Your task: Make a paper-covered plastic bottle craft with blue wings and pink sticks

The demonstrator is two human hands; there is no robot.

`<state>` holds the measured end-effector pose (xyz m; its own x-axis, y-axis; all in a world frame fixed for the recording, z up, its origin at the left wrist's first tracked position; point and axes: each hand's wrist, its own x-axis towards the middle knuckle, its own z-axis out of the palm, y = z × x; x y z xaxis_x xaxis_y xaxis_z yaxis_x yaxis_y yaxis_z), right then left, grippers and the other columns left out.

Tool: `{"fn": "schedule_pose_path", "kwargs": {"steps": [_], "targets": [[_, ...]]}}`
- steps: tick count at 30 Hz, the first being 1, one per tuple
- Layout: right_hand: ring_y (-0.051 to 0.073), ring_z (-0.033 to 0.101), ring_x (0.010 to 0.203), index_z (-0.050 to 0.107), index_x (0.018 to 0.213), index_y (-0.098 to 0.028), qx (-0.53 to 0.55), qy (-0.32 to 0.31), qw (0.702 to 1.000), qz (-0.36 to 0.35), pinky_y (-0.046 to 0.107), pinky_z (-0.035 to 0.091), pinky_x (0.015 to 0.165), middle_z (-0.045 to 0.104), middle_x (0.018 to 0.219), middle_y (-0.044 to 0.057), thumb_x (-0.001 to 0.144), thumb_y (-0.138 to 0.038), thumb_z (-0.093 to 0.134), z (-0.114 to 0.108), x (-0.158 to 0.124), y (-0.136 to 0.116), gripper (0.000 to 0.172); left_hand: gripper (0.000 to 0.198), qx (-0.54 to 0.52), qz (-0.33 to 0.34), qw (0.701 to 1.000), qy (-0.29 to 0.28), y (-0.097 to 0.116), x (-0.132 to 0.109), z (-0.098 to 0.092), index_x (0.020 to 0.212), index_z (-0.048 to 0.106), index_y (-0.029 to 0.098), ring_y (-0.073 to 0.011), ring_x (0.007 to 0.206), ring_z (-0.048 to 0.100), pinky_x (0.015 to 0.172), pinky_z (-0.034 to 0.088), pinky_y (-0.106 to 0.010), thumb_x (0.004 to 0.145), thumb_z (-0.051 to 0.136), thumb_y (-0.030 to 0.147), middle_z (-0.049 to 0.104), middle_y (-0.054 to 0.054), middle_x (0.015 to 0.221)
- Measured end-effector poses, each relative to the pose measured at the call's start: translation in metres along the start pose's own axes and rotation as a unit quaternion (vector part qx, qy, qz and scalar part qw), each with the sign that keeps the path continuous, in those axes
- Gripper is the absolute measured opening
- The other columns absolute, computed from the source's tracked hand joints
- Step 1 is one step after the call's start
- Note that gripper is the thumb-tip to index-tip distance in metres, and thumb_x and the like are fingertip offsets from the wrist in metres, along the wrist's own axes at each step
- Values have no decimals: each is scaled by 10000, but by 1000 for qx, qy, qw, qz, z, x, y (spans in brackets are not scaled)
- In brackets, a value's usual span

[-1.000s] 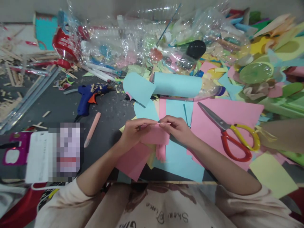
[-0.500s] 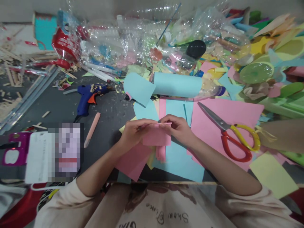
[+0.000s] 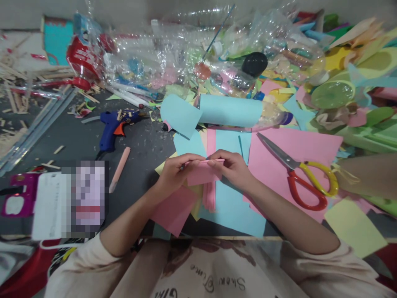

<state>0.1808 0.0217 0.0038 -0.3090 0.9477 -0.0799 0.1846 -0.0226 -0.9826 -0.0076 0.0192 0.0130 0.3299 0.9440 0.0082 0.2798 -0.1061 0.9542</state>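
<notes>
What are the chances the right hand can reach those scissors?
Probably good: the scissors lie uncovered on a flat pink sheet beside the right hand, with nothing standing between. That hand pinches folded pink paper, so it would likely need freeing.

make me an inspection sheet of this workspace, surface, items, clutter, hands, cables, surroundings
Surface: dark tabletop, wood scraps scattered at the left
Items in use: small pink paper held between both hands; scissors on a larger pink sheet at the right
Clutter: clear plastic and paper offcuts heaped along the back; blue glue gun at the left
Left hand: pinching the small pink paper
Right hand: pinching the same paper
Cables: dark cord at the glue gun's handle; its far end is hidden
Surroundings: grey wall behind the table
</notes>
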Motion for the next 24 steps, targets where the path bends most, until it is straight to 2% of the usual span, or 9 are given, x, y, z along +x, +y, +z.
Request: {"fn": "schedule_pose_path", "kwargs": {"steps": [3,8,14,19,24], "targets": [[144,553,610,608,684,-208,16,-1,1000,1,281,429,576,636,648,9,835,-407,620,0,1,-1,251,271,-2,-3,1000,-4,-1,0,0,898,743,207,-149,756,702,634,510,-220,920,542,387,776,-37,867],[131,519,586,614,674,-202,26,-4,1000,8,273,398,555,618,633,1,815,-396,634,-1,0,-1,241,203,-8,5,1000,-4,-2,-2,-1,912,747,213,-151,795,714,660,522,-220,910,557,283,781,-29,900],[90,345,479,614,669,-189,25,-25,999,32,256,301,491,428,507,-58,864,-463,577,-2,-1,-1,338,175,-1,12,1000,13,0,-3,-2,890,745,206,-148,766,709,632,506,-220,886,573,239,780,-32,873],[91,360,477,609,690,-190,21,-29,999,21,255,313,499,443,513,-58,872,-428,578,-2,-1,-1,301,181,2,2,1000,24,-1,-2,-2,924,735,188,-152,766,706,585,490,-211,868,595,286,778,-47,899],[116,484,559,634,729,-193,9,-15,1000,9,259,377,551,592,628,-7,859,-373,591,-2,0,2,226,196,-14,2,1000,6,-4,-1,-2,902,751,195,-149,771,711,616,505,-210,894,576,284,782,-36,885]]}}
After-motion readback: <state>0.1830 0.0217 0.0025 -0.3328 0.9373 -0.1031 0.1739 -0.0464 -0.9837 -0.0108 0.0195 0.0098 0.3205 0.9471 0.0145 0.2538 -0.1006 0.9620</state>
